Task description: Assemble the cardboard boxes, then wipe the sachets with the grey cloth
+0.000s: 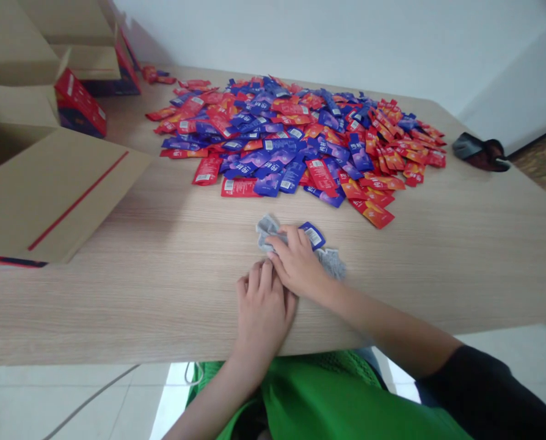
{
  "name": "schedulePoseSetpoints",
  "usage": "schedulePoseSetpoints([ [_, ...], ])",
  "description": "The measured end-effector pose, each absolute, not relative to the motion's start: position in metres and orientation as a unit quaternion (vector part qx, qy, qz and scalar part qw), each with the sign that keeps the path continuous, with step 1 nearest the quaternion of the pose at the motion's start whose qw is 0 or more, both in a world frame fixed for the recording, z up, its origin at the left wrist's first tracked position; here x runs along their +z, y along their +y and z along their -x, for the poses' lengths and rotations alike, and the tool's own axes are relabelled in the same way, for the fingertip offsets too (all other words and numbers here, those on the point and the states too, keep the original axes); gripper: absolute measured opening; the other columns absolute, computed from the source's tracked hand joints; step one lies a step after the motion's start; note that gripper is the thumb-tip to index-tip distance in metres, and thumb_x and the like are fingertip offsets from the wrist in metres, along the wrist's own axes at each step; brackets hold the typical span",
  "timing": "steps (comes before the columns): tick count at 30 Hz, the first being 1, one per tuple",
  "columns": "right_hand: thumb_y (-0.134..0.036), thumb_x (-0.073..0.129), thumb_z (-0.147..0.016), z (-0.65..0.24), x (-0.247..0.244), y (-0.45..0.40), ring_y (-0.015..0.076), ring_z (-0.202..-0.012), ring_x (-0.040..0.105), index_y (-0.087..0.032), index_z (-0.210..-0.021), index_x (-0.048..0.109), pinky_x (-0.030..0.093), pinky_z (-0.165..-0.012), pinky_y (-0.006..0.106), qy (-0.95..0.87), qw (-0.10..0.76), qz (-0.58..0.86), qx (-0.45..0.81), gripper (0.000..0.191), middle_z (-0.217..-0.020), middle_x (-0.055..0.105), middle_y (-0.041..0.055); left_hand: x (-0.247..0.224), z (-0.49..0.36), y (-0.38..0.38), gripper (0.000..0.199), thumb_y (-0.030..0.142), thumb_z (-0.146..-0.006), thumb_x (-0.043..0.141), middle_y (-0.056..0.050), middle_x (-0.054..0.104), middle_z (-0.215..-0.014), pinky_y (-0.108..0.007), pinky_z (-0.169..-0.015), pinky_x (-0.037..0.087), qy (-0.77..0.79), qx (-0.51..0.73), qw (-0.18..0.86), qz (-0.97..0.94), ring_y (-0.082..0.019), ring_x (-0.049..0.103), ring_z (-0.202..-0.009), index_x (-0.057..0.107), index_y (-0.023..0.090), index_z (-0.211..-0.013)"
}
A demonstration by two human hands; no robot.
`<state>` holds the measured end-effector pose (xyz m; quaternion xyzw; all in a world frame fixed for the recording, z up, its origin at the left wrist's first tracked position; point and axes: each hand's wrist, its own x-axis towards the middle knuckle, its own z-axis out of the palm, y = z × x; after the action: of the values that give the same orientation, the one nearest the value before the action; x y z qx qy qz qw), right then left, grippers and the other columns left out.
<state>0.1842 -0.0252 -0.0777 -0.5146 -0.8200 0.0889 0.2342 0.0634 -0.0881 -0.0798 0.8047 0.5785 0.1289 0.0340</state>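
Note:
My right hand [298, 260] is closed over a small crumpled piece of grey fabric [268, 229], with thumb and fingers pressed on it. Just beyond its knuckles lies a dark blue packet [314, 236] with a white label, partly covered by the hand. A second piece of grey fabric [331, 263] sticks out to the right of that wrist; whether the two pieces join is hidden. My left hand [262, 302] rests on the table, touching the right, its fingers curled under. Anything beneath those fingertips is hidden.
A wide heap of red and blue packets [273, 146] covers the back of the wooden table [163, 311]. Open cardboard boxes [76, 183] stand at the left, a flap jutting inward. Towards the right edge lies a dark, curved object [479, 153]. A white wall [346, 49] rises behind.

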Motion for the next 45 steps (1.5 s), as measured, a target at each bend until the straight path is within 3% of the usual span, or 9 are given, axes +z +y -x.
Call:
schedulePoseSetpoints([
  [5, -0.027, 0.047, -0.094, -0.209, -0.085, -0.006, 0.0292, -0.112, 0.047, -0.019, -0.118, 0.065, 0.040, -0.100, 0.047, -0.835, 0.214, 0.503, 0.062, 0.031, -0.122, 0.051, 0.0149, -0.079, -0.055, -0.092, 0.049, 0.029, -0.093, 0.044, -0.010, 0.050, -0.148, -0.050, -0.099, 0.036, 0.549, 0.127, 0.047, -0.825, -0.032, 0.040, -0.133, 0.050, 0.013, -0.140],
  [15, -0.023, 0.038, -0.098, -0.227, -0.065, 0.005, 0.0223, -0.113, 0.053, -0.022, -0.118, 0.061, 0.042, -0.103, 0.042, -0.723, 0.436, 0.529, 0.087, 0.031, -0.114, 0.050, 0.0101, -0.080, -0.054, -0.090, 0.050, 0.035, -0.094, 0.045, -0.011, 0.054, -0.144, -0.050, -0.097, 0.040, 0.539, 0.134, 0.045, -0.830, -0.033, 0.047, -0.126, 0.052, 0.014, -0.139],
  [17, -0.023, 0.038, -0.098, -0.210, -0.061, -0.004, 0.0223, -0.117, 0.050, -0.021, -0.124, 0.058, 0.041, -0.103, 0.040, -0.764, 0.410, 0.488, 0.100, 0.033, -0.120, 0.050, 0.0116, -0.080, -0.056, -0.091, 0.048, 0.035, -0.094, 0.045, -0.011, 0.054, -0.145, -0.050, -0.098, 0.039, 0.543, 0.132, 0.046, -0.828, -0.033, 0.046, -0.128, 0.054, 0.015, -0.138],
  [20, -0.024, 0.040, -0.098, -0.192, -0.065, -0.008, 0.0247, -0.121, 0.047, -0.020, -0.126, 0.059, 0.039, -0.103, 0.044, -0.848, 0.282, 0.436, 0.104, 0.034, -0.128, 0.052, 0.0133, -0.081, -0.056, -0.094, 0.045, 0.034, -0.095, 0.044, -0.011, 0.058, -0.140, -0.050, -0.101, 0.037, 0.550, 0.122, 0.049, -0.825, -0.033, 0.044, -0.132, 0.059, 0.014, -0.132],
  [24, -0.027, 0.044, -0.097, -0.200, -0.075, -0.005, 0.0276, -0.121, 0.048, -0.021, -0.123, 0.062, 0.036, -0.100, 0.048, -0.862, 0.160, 0.473, 0.083, 0.032, -0.132, 0.055, 0.0129, -0.082, -0.060, -0.096, 0.048, 0.030, -0.095, 0.041, -0.011, 0.055, -0.144, -0.049, -0.102, 0.037, 0.564, 0.123, 0.047, -0.816, -0.032, 0.043, -0.135, 0.054, 0.012, -0.137],
  [32, -0.023, 0.043, -0.096, -0.228, -0.080, -0.027, 0.0298, -0.114, 0.051, -0.020, -0.123, 0.062, 0.039, -0.095, 0.047, -0.825, 0.170, 0.536, 0.054, 0.033, -0.125, 0.057, 0.0151, -0.083, -0.074, -0.090, 0.054, 0.031, -0.096, 0.036, -0.009, 0.040, -0.155, -0.055, -0.100, 0.037, 0.589, 0.111, 0.049, -0.799, -0.034, 0.038, -0.139, 0.043, 0.014, -0.147],
  [38, -0.008, 0.038, -0.091, -0.208, -0.073, -0.028, 0.0266, -0.120, 0.048, -0.018, -0.126, 0.060, 0.041, -0.102, 0.043, -0.788, 0.294, 0.535, 0.083, 0.043, -0.128, 0.053, 0.0148, -0.080, -0.076, -0.090, 0.052, 0.032, -0.096, 0.038, -0.009, 0.041, -0.154, -0.056, -0.100, 0.038, 0.589, 0.098, 0.042, -0.801, -0.035, 0.037, -0.140, 0.046, 0.015, -0.145],
  [42, -0.017, 0.043, -0.093, -0.197, -0.075, -0.028, 0.0277, -0.122, 0.047, -0.018, -0.129, 0.059, 0.040, -0.102, 0.043, -0.841, 0.214, 0.488, 0.094, 0.039, -0.138, 0.052, 0.0143, -0.076, -0.077, -0.089, 0.047, 0.030, -0.095, 0.043, -0.013, 0.054, -0.144, -0.057, -0.099, 0.038, 0.585, 0.063, 0.052, -0.807, -0.036, 0.037, -0.141, 0.057, 0.011, -0.135],
  [45, -0.020, 0.042, -0.095, -0.206, -0.080, -0.027, 0.0301, -0.125, 0.045, -0.018, -0.132, 0.056, 0.038, -0.099, 0.047, -0.858, 0.150, 0.485, 0.078, 0.040, -0.143, 0.050, 0.0141, -0.074, -0.078, -0.088, 0.047, 0.027, -0.094, 0.041, -0.012, 0.051, -0.146, -0.056, -0.098, 0.039, 0.588, 0.060, 0.045, -0.805, -0.036, 0.039, -0.139, 0.057, 0.012, -0.136],
])
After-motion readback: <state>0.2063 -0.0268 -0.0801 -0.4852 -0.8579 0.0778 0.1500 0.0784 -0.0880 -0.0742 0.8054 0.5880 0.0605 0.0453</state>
